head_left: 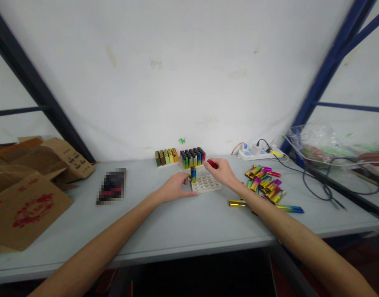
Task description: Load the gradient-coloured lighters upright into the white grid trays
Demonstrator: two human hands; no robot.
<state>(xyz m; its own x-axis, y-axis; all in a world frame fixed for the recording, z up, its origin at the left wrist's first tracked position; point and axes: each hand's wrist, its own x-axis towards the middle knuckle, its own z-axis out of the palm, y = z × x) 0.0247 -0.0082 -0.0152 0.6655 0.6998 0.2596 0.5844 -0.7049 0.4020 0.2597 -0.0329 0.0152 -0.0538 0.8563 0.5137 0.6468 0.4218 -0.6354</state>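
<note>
A white tray (pixel 208 184) with rows of round holes lies between my hands. One blue and gold lighter (pixel 193 175) stands upright at its back left corner. My left hand (pixel 177 187) rests at the tray's left edge, thumb and fingers apart, with nothing between them. Above the tray's back right, my right hand (pixel 220 170) grips a red lighter (pixel 212 163) held tilted. Behind stands a full tray of multicoloured lighters (pixel 192 159), and left of it another tray of green, brown and yellow lighters (pixel 166 157).
Loose shiny lighters (pixel 266 183) are heaped beside my right forearm. A power strip (pixel 259 153) with black cables (pixel 313 177) lies at the back right. Cardboard boxes (pixel 37 202) are at the left, near a pixelated dark item (pixel 111 185). The grey table (pixel 177 231) meets a white wall.
</note>
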